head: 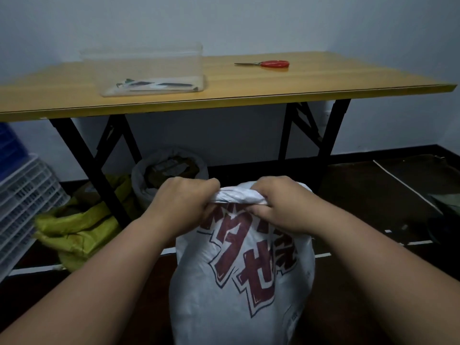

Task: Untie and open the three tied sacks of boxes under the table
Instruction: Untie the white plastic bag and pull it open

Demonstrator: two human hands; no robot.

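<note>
Both my hands gripped one white sack's bunched top.
My left hand (185,202) and right hand (283,207) clenched the white sack (239,282) at lower centre; two more sacks, a yellow sack (82,227) and a grey sack (169,170), sat at left under one table (224,95).

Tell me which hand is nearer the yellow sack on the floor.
Left. The left hand grips the white sack's bunched top on the side toward the yellow sack; the right hand grips it farther right.

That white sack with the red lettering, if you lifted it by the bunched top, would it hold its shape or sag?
The white sack would probably sag: its top crumples where the left hand and right hand grip it. The body bulges full, so it is likely heavy for its size. Its woven-looking skin seems slick, so it may slip.
</note>
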